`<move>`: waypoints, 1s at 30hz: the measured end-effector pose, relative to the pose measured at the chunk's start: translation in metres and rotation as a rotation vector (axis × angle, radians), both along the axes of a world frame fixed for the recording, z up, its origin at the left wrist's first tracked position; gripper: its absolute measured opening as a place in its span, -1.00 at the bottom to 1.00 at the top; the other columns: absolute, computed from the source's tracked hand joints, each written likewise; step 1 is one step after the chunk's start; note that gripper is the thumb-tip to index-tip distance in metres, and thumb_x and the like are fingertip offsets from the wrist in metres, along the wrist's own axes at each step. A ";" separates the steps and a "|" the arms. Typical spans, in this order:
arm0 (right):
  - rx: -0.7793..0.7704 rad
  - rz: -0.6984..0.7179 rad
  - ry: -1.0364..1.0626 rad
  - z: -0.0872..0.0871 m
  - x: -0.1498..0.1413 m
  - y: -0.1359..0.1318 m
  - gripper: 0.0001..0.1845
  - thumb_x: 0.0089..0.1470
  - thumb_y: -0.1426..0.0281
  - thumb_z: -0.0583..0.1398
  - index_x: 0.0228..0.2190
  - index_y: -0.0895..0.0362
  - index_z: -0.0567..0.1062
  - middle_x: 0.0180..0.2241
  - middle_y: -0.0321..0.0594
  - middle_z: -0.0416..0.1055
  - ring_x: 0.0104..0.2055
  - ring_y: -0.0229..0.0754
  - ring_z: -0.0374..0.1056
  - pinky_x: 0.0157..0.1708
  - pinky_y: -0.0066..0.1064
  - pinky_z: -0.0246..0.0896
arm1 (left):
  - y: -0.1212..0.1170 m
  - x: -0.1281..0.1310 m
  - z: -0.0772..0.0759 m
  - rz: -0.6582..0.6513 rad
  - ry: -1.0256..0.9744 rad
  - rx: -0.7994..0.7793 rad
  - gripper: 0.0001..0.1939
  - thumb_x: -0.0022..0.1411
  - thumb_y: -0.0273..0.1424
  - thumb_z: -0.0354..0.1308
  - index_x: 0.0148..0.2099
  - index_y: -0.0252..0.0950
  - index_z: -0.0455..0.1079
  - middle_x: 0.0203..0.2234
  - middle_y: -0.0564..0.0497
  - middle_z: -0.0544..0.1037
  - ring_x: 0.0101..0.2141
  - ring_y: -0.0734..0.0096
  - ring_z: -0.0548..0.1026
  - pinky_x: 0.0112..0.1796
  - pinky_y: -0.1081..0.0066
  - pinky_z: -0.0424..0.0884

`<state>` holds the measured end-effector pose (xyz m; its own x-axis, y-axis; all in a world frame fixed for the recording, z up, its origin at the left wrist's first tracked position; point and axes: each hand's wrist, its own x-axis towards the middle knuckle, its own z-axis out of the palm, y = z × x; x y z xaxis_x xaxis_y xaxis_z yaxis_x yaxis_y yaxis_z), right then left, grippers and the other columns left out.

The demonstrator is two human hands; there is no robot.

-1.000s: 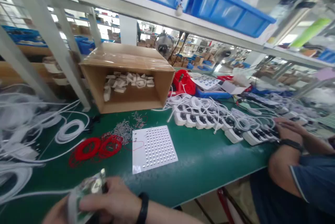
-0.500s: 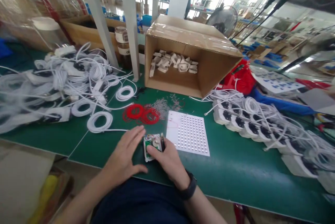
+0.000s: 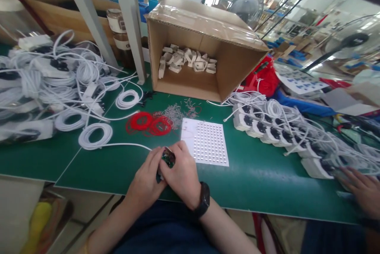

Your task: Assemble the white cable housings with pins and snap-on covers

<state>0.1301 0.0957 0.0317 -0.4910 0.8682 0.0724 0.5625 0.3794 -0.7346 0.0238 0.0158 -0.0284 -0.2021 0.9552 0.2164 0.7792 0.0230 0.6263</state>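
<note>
Both my hands meet at the near edge of the green table. My left hand and my right hand are closed together on a small power-strip unit with a green circuit board showing between the fingers. A white cord runs from it to a coil on the left. Just beyond my right hand lies a white sheet of small dots. Red wire coils and a heap of small metal parts lie behind it.
An open cardboard box holding white plastic parts lies on its side at the back. A pile of white cords and strips fills the left. A row of white power strips runs right, where another person's hand rests.
The view has swung from the right side of the bench down to my hands. My left hand, spread beside the unit half a second ago, has closed onto it with my right.
</note>
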 end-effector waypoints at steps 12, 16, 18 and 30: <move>-0.002 0.007 0.158 -0.007 0.039 0.039 -0.89 0.06 0.46 0.16 -0.37 0.09 0.51 -0.39 -0.22 0.41 -0.32 -0.19 0.34 -0.27 -0.36 0.23 | 0.006 0.008 0.008 -0.045 0.081 -0.002 -0.41 0.22 -0.32 0.04 0.27 -0.12 -0.01 0.09 -0.14 0.23 0.10 0.10 0.25 0.09 0.08 0.23; 0.111 0.153 -0.349 -0.009 0.040 0.090 -0.83 -0.02 0.45 0.25 -0.29 0.12 0.47 -0.28 -0.17 0.37 -0.28 -0.16 0.33 -0.29 -0.37 0.17 | 0.005 0.008 0.008 -0.054 0.062 -0.024 -0.44 0.23 -0.31 0.02 0.26 -0.09 0.02 0.09 -0.13 0.22 0.10 0.09 0.24 0.08 0.09 0.24; 0.133 0.268 -0.499 -0.014 0.032 0.103 -0.89 0.02 0.45 0.22 -0.32 0.13 0.47 -0.28 -0.16 0.35 -0.30 -0.16 0.33 -0.33 -0.38 0.14 | 0.005 0.008 0.007 -0.032 0.046 -0.026 -0.38 0.23 -0.29 0.03 0.29 -0.14 -0.07 0.11 -0.14 0.22 0.12 0.09 0.22 0.11 0.06 0.19; -0.354 0.101 0.004 0.036 0.115 0.106 -0.79 0.07 0.25 0.10 -0.48 0.13 0.32 -0.61 -0.43 0.13 -0.63 -0.38 0.00 -0.60 -0.51 -0.06 | 0.008 0.004 0.005 -0.036 0.056 0.004 -0.37 0.18 -0.22 0.09 0.26 -0.10 -0.02 0.07 -0.10 0.26 0.04 0.12 0.33 0.07 0.12 0.26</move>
